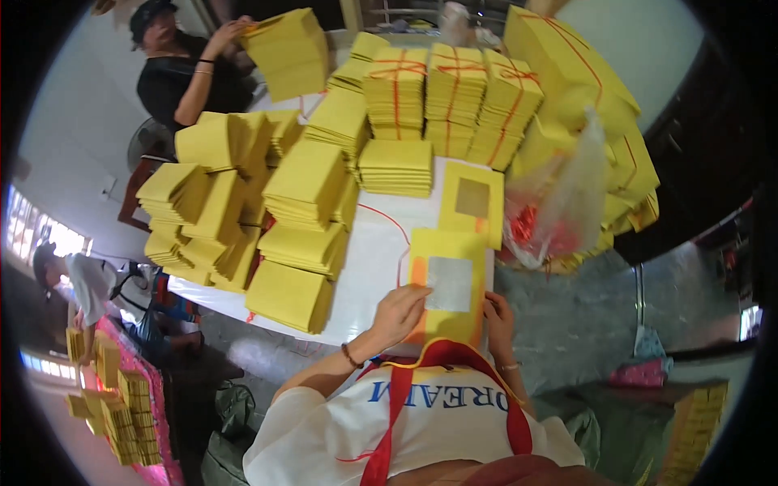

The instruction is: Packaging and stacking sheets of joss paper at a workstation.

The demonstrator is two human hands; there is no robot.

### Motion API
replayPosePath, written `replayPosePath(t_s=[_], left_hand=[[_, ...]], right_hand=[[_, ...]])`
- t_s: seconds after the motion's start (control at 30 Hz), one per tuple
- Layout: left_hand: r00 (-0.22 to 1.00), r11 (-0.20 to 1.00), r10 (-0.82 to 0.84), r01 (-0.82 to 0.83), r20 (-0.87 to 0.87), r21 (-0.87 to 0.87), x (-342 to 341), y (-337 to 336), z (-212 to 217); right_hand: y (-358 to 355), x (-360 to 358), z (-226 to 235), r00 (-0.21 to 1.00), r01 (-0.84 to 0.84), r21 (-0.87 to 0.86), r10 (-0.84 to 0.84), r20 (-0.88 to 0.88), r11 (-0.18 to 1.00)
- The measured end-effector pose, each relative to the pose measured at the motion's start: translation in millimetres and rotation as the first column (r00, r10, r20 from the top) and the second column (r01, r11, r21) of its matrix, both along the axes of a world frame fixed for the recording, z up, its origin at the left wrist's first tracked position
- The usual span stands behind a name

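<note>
A stack of yellow paper sheets with a silver square in the middle (448,279) lies at the near edge of a white table (369,267). My left hand (399,312) rests on the stack's lower left part, fingers bent over the top sheet. At the stack's lower right corner my right hand (498,317) grips the edge. A second such stack (472,202) with a duller square lies just beyond. A red string (389,217) curls across the table beside them.
Many loose and string-tied bundles of yellow paper (308,182) crowd the table's left and far side. A clear plastic bag (559,211) with red contents sits at the right. A person in black (182,69) handles a bundle at the far left. Another person (85,283) works lower left.
</note>
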State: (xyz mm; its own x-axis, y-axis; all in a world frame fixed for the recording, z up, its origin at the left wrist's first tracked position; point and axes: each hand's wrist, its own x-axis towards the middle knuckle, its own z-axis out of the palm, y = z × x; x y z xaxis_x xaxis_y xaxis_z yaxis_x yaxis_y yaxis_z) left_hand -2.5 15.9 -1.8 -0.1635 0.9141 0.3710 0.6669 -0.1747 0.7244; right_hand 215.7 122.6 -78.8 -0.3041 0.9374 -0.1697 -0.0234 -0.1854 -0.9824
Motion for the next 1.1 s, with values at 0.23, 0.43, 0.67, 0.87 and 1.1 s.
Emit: replayPosePath(t_s=[0.23,0.43,0.67,0.87,1.1], left_hand=[[0.635,0.952,0.285,-0.099,0.718,-0.29,24.2,-20.1,-54.4],[0.515,0.946,0.284,-0.016,0.809,-0.323,35.5,-10.9,-63.8],[0.508,0.957,0.277,-0.066,0.815,-0.284,38.3,-5.8,-66.2],[0.581,0.953,0.301,-0.158,0.757,-0.257,45.4,-12.9,-105.2],[0.88,0.836,0.472,-0.466,0.056,0.289,-22.7,-39.3,60.4]], right_hand=[[-1.9,-10.1,16.3,1.0,-0.016,-0.021,0.016,-0.006,1.0],[-3.4,-10.4,7.5,0.992,-0.108,-0.101,0.099,-0.083,0.989],[-6.9,-20.0,16.5,0.987,-0.15,-0.171,0.137,-0.085,0.974],[-10.1,-4.4,10.5,0.976,-0.187,-0.122,0.171,-0.133,0.975],[-2.2,-2.8,20.4,0.968,-0.2,-0.21,0.159,-0.195,0.957]])
